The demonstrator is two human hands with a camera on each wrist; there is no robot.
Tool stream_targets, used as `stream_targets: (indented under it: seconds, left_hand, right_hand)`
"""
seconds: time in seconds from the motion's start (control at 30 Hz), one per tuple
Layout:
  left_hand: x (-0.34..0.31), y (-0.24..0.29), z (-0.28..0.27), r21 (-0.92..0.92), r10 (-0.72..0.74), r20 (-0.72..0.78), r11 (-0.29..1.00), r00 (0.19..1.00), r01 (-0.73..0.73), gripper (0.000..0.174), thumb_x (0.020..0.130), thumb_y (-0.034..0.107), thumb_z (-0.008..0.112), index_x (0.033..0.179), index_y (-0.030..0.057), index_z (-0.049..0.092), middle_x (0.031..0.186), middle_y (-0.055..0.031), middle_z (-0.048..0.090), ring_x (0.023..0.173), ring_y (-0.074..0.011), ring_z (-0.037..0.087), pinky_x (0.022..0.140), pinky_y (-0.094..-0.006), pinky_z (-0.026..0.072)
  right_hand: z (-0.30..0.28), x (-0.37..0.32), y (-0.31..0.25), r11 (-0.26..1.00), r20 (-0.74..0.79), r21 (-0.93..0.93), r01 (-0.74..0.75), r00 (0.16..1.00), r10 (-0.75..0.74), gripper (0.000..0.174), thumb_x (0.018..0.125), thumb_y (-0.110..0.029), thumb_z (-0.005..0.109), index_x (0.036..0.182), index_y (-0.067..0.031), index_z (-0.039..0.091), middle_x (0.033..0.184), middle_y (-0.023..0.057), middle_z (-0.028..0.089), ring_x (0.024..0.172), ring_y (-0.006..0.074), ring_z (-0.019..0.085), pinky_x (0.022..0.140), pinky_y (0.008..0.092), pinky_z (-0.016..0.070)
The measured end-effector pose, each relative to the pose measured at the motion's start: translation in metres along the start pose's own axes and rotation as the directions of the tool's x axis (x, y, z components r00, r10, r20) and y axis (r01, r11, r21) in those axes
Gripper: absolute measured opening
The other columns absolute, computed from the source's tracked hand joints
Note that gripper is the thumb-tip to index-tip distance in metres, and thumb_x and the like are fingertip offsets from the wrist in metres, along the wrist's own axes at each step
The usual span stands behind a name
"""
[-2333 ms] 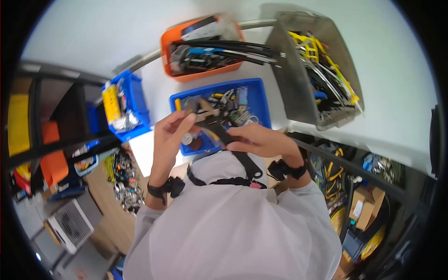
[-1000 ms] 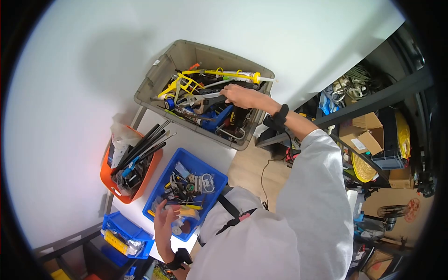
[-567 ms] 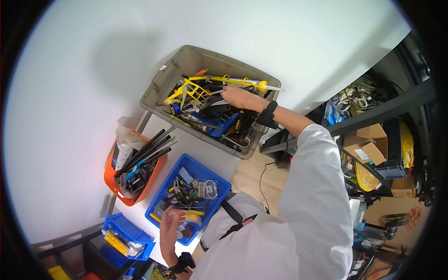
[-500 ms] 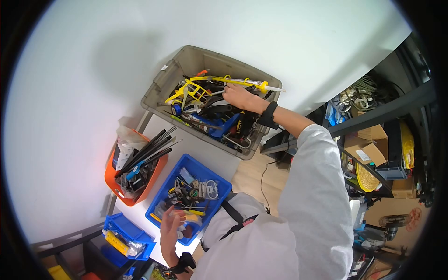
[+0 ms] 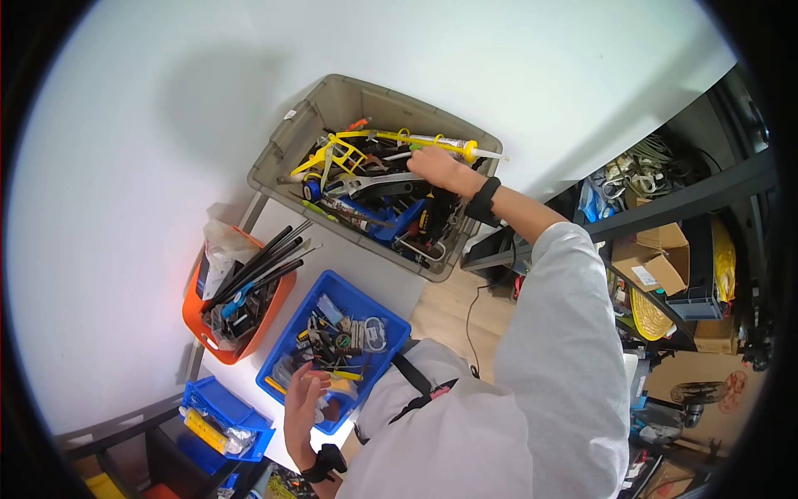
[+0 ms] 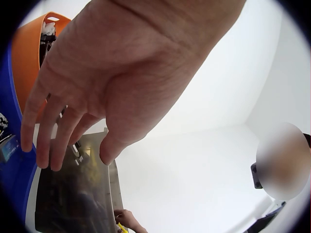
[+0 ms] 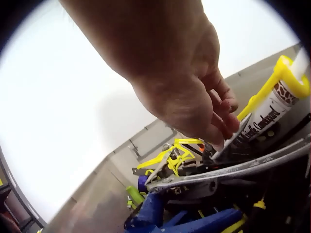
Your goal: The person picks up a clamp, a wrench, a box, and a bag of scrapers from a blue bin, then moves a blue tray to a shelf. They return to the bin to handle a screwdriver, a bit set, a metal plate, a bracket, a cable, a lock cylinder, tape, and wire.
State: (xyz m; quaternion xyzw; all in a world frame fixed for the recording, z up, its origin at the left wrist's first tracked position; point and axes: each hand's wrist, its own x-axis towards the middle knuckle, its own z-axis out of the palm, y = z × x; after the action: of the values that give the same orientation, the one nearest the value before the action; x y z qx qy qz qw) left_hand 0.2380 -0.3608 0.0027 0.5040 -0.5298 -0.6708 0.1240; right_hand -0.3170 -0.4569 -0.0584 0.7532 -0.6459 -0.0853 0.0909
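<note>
My right hand (image 5: 440, 168) is inside the grey bin (image 5: 353, 98), its fingers loosely bent over the tools. In the right wrist view the fingertips hang close over a grey rod. An adjustable wrench (image 5: 378, 180) lies across the heap just below this hand, apart from the fingers. Beside the fingers is a yellow caulking gun with a white tube (image 7: 265, 121). My left hand (image 5: 301, 407) hovers over the near corner of the blue tray (image 5: 392, 328), holding nothing. Its fingers (image 6: 58, 150) extend, slightly spread, in the left wrist view.
An orange basket (image 5: 194, 309) with black rods and bags stands left of the tray. Nearer stands a small blue bin (image 5: 218, 401) with a yellow tube (image 5: 204, 431). The grey bin also holds a yellow frame (image 5: 332, 155) and several tools. Shelving (image 5: 665, 193) flanks the right side.
Both hands were together over the blue tray with a dark tool. The right hand then carried an adjustable wrench into the grey bin and let it go. The left hand stays near the tray.
</note>
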Motion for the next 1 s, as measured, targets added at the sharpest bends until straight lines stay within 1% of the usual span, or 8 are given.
stream_targets:
  seconds: [0.13, 0.33, 0.43, 0.5, 0.53, 0.6, 0.67, 1.0]
  left_hand:
    - [0.0, 0.002, -0.002, -0.001, 0.018, 0.001, 1.0, 1.0, -0.018, 0.055, 0.102, 0.031, 0.057, 0.141, -0.0038, 0.043, 0.114, -0.0138, 0.069, 0.101, -0.0208, 0.065, 0.091, -0.0325, 0.0503]
    - [-0.011, -0.002, -0.016, 0.012, 0.031, -0.087, 0.999, 0.996, -0.03, 0.049, 0.103, 0.03, 0.056, 0.139, -0.0015, 0.049, 0.113, -0.013, 0.069, 0.101, -0.0194, 0.065, 0.09, -0.0318, 0.05]
    - [-0.019, -0.011, -0.034, 0.067, 0.077, -0.205, 0.996, 0.976, -0.064, 0.047, 0.103, 0.03, 0.056, 0.137, -0.0013, 0.051, 0.11, -0.0127, 0.07, 0.101, -0.0189, 0.065, 0.091, -0.0316, 0.0496]
    - [-0.027, -0.008, -0.038, 0.042, 0.091, -0.292, 0.996, 0.952, -0.083, 0.046, 0.103, 0.03, 0.056, 0.138, -0.0011, 0.051, 0.11, -0.0133, 0.07, 0.101, -0.0186, 0.066, 0.092, -0.032, 0.0494]
    - [-0.029, -0.009, -0.042, 0.036, 0.111, -0.321, 0.994, 0.941, -0.104, 0.044, 0.104, 0.027, 0.056, 0.137, -0.0011, 0.051, 0.11, -0.0137, 0.07, 0.101, -0.0185, 0.066, 0.093, -0.0318, 0.0493]
    - [-0.039, -0.008, -0.049, 0.046, 0.187, -0.364, 0.982, 0.913, -0.182, 0.04, 0.104, 0.02, 0.054, 0.138, -0.0012, 0.05, 0.109, -0.0133, 0.07, 0.1, -0.0172, 0.065, 0.093, -0.0305, 0.0496]
    - [-0.047, -0.002, -0.051, 0.046, 0.234, -0.407, 0.971, 0.883, -0.236, 0.04, 0.104, 0.018, 0.055, 0.139, -0.0004, 0.05, 0.108, -0.0131, 0.07, 0.1, -0.0173, 0.065, 0.093, -0.0306, 0.0498]
    - [-0.089, -0.016, -0.066, 0.142, 0.292, -0.548, 0.956, 0.784, -0.257, 0.039, 0.102, 0.017, 0.057, 0.137, 0.0008, 0.053, 0.104, -0.0129, 0.072, 0.096, -0.0179, 0.068, 0.09, -0.0318, 0.0517]
  right_hand:
    - [-0.02, -0.005, 0.008, 0.98, -0.028, 0.166, -0.109, 0.993, 0.115, 0.01, 0.079, -0.014, 0.066, 0.077, -0.0048, 0.069, 0.082, 0.0164, 0.069, 0.077, 0.0343, 0.071, 0.067, 0.0444, 0.0562]
    - [-0.093, -0.022, -0.002, 0.854, 0.095, 0.436, -0.284, 0.958, 0.27, 0.023, 0.091, -0.026, 0.067, 0.099, -0.0057, 0.073, 0.09, 0.0172, 0.072, 0.088, 0.038, 0.067, 0.077, 0.0469, 0.0541]
    - [-0.136, -0.036, -0.024, 0.79, -0.018, 0.586, -0.182, 0.971, 0.238, 0.023, 0.094, -0.022, 0.065, 0.099, -0.0003, 0.07, 0.089, 0.021, 0.069, 0.082, 0.0393, 0.066, 0.074, 0.0437, 0.0518]
    - [-0.165, -0.047, -0.045, 0.74, -0.068, 0.662, -0.118, 0.974, 0.217, 0.025, 0.096, -0.022, 0.065, 0.102, 0.0016, 0.069, 0.083, 0.0177, 0.069, 0.062, 0.0259, 0.066, 0.063, 0.0361, 0.0519]
    - [-0.182, -0.052, -0.061, 0.69, -0.102, 0.715, -0.113, 0.96, 0.262, 0.022, 0.093, -0.022, 0.066, 0.098, -0.0012, 0.071, 0.083, 0.02, 0.067, 0.073, 0.0386, 0.063, 0.067, 0.0422, 0.0487]
    - [-0.199, -0.063, -0.084, 0.632, -0.114, 0.77, -0.09, 0.954, 0.276, 0.024, 0.094, -0.021, 0.067, 0.103, 0.0005, 0.069, 0.081, 0.0169, 0.068, 0.065, 0.0294, 0.062, 0.063, 0.0371, 0.0483]
    - [-0.224, -0.071, -0.113, 0.625, -0.046, 0.768, -0.136, 0.963, 0.267, 0.024, 0.093, -0.02, 0.068, 0.105, 0.0009, 0.069, 0.086, 0.0162, 0.069, 0.068, 0.0283, 0.063, 0.063, 0.0349, 0.0492]
    - [-0.199, -0.059, -0.228, 0.59, -0.08, 0.806, 0.043, 0.996, 0.037, 0.026, 0.091, -0.021, 0.069, 0.104, 0.0012, 0.069, 0.088, 0.0179, 0.07, 0.076, 0.0313, 0.068, 0.068, 0.0369, 0.0524]
